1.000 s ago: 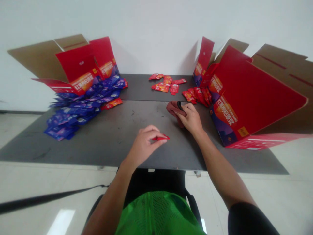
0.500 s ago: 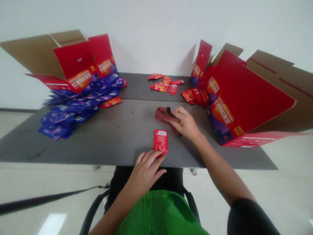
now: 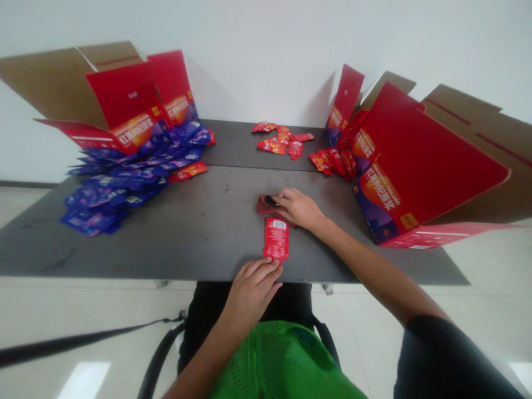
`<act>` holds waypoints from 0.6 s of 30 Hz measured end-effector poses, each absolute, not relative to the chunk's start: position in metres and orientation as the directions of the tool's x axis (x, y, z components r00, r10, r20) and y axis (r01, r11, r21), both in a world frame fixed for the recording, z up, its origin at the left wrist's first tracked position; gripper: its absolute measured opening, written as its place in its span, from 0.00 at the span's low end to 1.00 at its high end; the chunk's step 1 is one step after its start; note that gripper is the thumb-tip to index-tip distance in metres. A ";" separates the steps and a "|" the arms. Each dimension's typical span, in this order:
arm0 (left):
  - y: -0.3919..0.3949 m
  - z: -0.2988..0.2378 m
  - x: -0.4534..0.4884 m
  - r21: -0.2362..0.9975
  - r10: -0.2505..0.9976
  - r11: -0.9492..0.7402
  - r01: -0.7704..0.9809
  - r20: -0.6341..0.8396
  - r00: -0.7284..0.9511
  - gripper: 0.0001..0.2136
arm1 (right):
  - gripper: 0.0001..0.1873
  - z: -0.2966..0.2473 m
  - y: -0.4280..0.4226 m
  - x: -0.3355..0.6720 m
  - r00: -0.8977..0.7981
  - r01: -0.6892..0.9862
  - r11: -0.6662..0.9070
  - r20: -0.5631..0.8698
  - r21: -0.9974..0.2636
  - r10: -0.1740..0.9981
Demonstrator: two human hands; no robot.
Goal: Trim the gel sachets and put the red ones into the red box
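A red sachet (image 3: 276,238) with white print and a barcode lies flat on the grey table. My left hand (image 3: 254,285) is at the table's front edge, its fingertips holding the sachet's near end down against the top. Just beyond the sachet's far end, my right hand (image 3: 302,208) grips a folded brownish-red cloth (image 3: 262,204). A small black piece (image 3: 271,200) shows in the cloth's fold under my fingers; what it is I cannot make out. The cloth rests low, touching or almost touching the sachet's far edge.
Blue sachets (image 3: 124,183) are heaped at the left before an open red carton (image 3: 128,105). Loose red sachets (image 3: 282,138) lie at the back, with another red pile (image 3: 334,162) beside the open red cartons (image 3: 432,160) on the right. A wall (image 3: 266,61) stands behind.
My right hand has brought the cloth left and nearer, down to the sachet's far end. My left hand stays on the near end, its fingertips slightly lower on it.
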State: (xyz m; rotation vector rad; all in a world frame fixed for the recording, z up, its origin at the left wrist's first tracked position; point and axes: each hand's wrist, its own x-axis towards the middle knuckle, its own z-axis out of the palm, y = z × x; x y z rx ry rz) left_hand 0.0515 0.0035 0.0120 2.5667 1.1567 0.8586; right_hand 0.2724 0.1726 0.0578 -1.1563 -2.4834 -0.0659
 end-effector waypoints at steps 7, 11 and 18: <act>0.003 0.009 0.051 0.400 0.727 -0.682 0.612 0.458 0.511 0.13 | 0.18 0.064 0.100 0.253 -0.674 0.601 0.764 0.363 -0.235 0.643; 0.004 0.010 0.051 0.409 0.727 -0.684 0.604 0.448 0.520 0.13 | 0.19 0.045 0.124 0.259 -0.641 0.643 0.729 0.355 -0.235 0.680; 0.004 0.008 0.052 0.438 0.733 -0.679 0.590 0.456 0.505 0.13 | 0.19 0.069 0.155 0.266 -0.544 0.738 0.654 0.428 -0.164 0.722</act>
